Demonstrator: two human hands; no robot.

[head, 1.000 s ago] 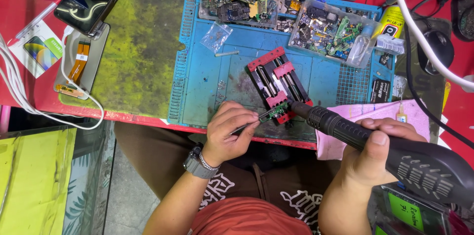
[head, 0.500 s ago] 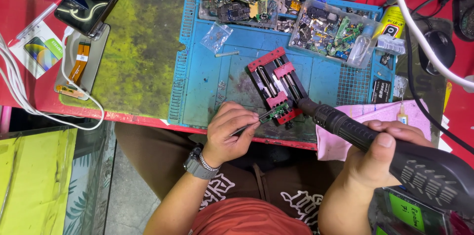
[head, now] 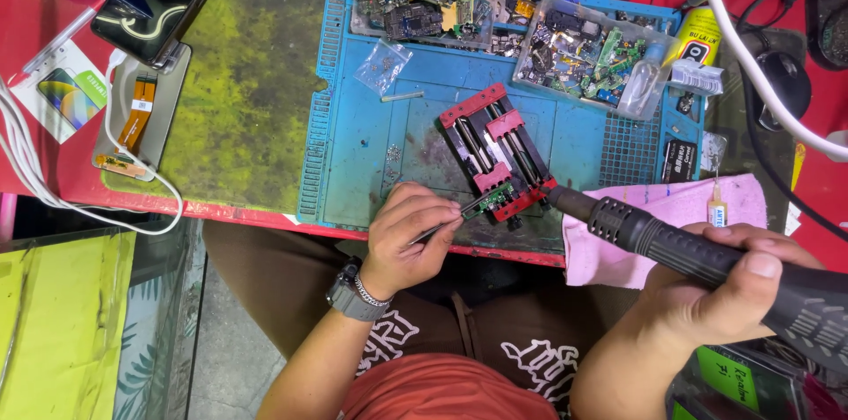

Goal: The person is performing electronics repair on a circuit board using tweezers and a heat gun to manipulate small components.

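circuit board [head: 488, 200] clamped, tweezers [head: 439, 227], hot-air wand [head: 671, 243]

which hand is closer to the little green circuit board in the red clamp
Left. The left hand sits just left of the small green board in the red clamp, its tweezers reaching it. The right hand is farther off to the right, holding the black hot-air tool.

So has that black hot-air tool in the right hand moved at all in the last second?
Barely. The black hot-air tool keeps its nozzle at the red clamp's lower corner; the right hand has only edged slightly toward the pink cloth.
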